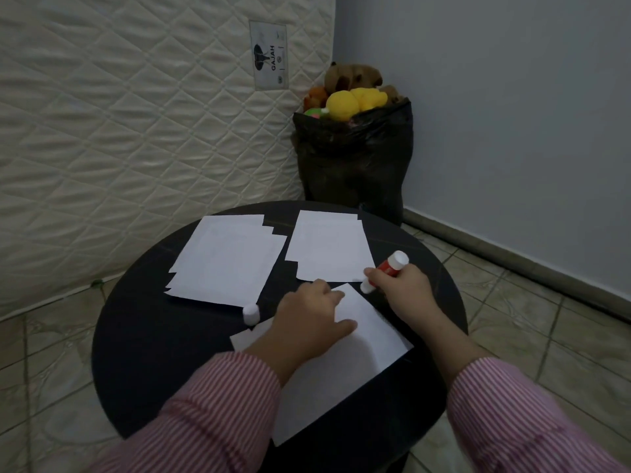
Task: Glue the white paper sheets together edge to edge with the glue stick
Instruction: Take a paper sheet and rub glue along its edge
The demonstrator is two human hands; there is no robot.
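Note:
On the round black table (143,353) a white paper sheet (345,373) lies tilted in front of me. My left hand (312,317) presses flat on its upper part. My right hand (403,285) grips a red and white glue stick (389,268), its lower end down by the sheet's top right edge. The glue stick's white cap (251,314) stands on the table left of my left hand. A fanned stack of white sheets (225,259) lies at the back left, and another small stack of sheets (329,249) at the back right.
A quilted mattress (136,131) leans upright behind the table on the left. A black bag (353,158) full of plush toys stands in the corner past the table. Tiled floor (532,329) surrounds the table; a grey wall (512,114) rises on the right.

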